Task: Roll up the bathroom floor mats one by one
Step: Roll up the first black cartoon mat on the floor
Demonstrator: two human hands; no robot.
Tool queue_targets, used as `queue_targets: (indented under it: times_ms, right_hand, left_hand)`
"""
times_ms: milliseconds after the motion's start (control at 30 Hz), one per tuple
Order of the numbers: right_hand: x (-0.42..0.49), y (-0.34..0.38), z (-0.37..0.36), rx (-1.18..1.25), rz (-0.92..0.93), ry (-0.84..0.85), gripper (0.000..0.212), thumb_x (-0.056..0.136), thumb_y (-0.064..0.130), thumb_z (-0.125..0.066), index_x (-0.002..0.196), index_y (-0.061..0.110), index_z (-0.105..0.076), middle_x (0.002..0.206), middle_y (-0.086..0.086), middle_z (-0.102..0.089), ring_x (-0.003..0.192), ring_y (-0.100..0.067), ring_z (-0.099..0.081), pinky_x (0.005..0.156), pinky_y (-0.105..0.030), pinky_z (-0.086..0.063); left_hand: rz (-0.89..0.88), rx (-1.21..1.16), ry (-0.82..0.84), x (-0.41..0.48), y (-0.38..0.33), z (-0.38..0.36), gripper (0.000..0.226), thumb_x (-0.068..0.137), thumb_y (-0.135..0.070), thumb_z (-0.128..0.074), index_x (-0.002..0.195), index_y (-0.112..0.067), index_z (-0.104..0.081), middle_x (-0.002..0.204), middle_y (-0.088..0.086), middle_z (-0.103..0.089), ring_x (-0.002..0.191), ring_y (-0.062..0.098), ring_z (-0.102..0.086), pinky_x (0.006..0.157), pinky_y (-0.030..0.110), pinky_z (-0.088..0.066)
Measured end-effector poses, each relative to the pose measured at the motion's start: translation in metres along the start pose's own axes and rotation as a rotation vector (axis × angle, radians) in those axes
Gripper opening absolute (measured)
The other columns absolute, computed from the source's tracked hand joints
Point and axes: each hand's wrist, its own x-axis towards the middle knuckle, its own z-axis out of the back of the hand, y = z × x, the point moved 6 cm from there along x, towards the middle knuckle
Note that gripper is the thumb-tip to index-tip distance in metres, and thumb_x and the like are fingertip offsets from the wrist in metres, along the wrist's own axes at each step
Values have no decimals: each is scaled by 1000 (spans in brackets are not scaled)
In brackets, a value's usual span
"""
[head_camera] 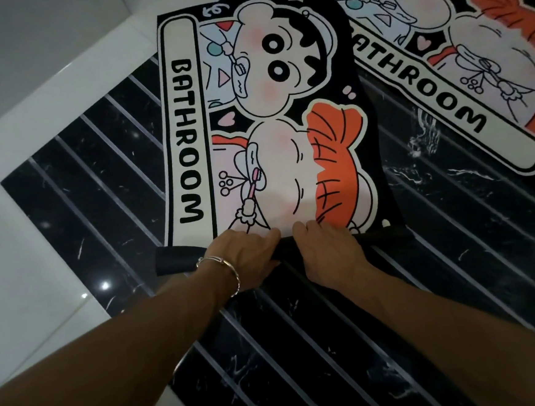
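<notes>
Two hands on one mat. Far left: white tile border point(22, 238), adjoining the black striped floor point(97, 171). Left of centre: near mat point(253, 123), printed side up, marked BATHROOM, spread on the black floor, far left corner over the white border. Near edge turned over into a short black roll point(174, 261). Left hand point(247, 252), bracelet point(223, 267) at the wrist: fingers curled over the roll, gripping it. Right hand point(327, 246), just beside the left: fingers curled round the same roll, gripping it. Upper right: second mat point(440, 61), same print, flat and unrolled, overlapped at its left edge by the near mat's far right corner.
</notes>
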Motion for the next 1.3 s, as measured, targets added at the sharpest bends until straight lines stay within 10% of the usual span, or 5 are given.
queue_targets:
  times_ms: [200, 333, 500, 967, 1300]
  right_hand:
    - [3, -4, 3, 118, 13, -50, 49, 19, 14, -86, 52, 13, -50, 39, -1, -46, 25, -18, -40, 53, -12, 5]
    - [3, -7, 2, 120, 16, -103, 48, 21, 14, -87, 50, 13, -47, 38, -1, -45, 25, -19, -40, 53, -11, 3]
    - [9, -15, 0, 82, -3, 181, 16, 90, 23, -54, 79, 11, -49, 94, -9, -63, 70, -23, -53, 47, -25, -24]
    - [2, -18, 13, 38, -21, -107, 27, 65, 11, -73, 87, 9, -56, 82, -10, -60, 77, -27, -57, 62, -30, -32]
    - [10, -17, 10, 120, -41, 147, 13, 86, 19, -56, 97, 13, -56, 92, -5, -62, 71, -21, -50, 48, -24, -24]
  left_hand:
    - [-27, 25, 74, 11, 2, 4, 28, 94, -27, -48, 118, -13, -45, 103, 8, -63, 92, 29, -62, 67, 32, -38]
    - [-17, -45, 121, 15, 3, 0, 30, 92, -24, -51, 120, -13, -48, 107, 12, -62, 97, 30, -61, 69, 31, -38]
    - [-35, -22, 8, 9, 0, 1, 37, 97, -23, -43, 130, -14, -28, 103, 7, -62, 88, 30, -63, 62, 34, -39]
    - [110, 9, 39, 16, 3, 9, 27, 94, -22, -48, 120, -14, -48, 108, 9, -61, 98, 29, -62, 68, 33, -37]
    - [93, -34, 106, 17, 4, 5, 26, 92, -27, -53, 116, -17, -57, 110, 8, -62, 100, 28, -62, 72, 31, -42]
